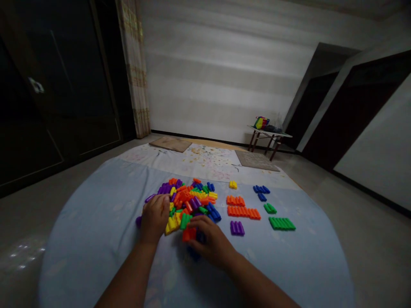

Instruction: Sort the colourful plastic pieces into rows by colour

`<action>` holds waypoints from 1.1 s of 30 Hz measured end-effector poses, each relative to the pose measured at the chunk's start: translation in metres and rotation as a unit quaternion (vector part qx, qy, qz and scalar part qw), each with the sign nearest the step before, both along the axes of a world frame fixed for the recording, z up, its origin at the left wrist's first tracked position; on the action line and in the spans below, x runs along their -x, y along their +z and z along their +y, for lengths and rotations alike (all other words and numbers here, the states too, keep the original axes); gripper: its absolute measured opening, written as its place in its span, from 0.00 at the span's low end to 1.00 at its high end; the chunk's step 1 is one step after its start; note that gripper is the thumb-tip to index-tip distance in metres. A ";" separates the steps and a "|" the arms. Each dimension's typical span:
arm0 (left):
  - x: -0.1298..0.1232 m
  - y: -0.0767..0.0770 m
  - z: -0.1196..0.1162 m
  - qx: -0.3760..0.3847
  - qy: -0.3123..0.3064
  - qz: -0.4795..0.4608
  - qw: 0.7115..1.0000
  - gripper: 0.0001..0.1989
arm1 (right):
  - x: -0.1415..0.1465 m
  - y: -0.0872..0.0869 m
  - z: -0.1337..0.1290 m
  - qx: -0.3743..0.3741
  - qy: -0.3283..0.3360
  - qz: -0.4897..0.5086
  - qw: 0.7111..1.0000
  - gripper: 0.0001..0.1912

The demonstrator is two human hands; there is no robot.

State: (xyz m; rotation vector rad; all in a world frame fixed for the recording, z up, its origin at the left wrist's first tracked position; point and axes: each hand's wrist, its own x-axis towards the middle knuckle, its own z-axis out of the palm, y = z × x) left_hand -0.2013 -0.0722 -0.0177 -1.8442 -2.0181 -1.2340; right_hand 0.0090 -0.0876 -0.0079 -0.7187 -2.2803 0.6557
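Note:
A heap of colourful ridged plastic building blocks lies on the cloth-covered table. At its left edge rests my left hand, fingers curled against the blocks; whatever they hold is hidden. My right hand is at the near edge of the heap, its thumb and fingers closed around blue blocks, partly covered by the hand. An orange block touches its fingertips, and a green block lies just beyond. Right of the heap, blocks lie grouped by colour: orange rows, purple, green, blue and yellow.
A pale blue cloth covers the rounded table. Beyond it are a brown mat and a grey mat. A small side table with a colourful bag stands by the far wall.

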 end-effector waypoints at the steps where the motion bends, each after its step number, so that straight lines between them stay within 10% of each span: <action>1: 0.000 0.000 0.000 0.004 0.014 0.003 1.000 0.19 | -0.004 -0.002 -0.001 0.009 0.008 0.001 1.000 0.19; 11: -0.002 0.001 0.002 0.001 0.027 0.031 0.999 0.17 | -0.023 0.006 -0.001 0.000 -0.026 -0.082 0.996 0.21; 24: -0.054 0.015 -0.014 0.144 -0.195 -0.152 0.958 0.17 | -0.021 0.001 0.006 -0.127 -0.063 -0.055 0.988 0.22; 33: -0.039 0.009 -0.004 0.093 -0.102 -0.188 0.972 0.21 | -0.071 0.007 0.029 -0.103 -0.103 -0.018 0.989 0.26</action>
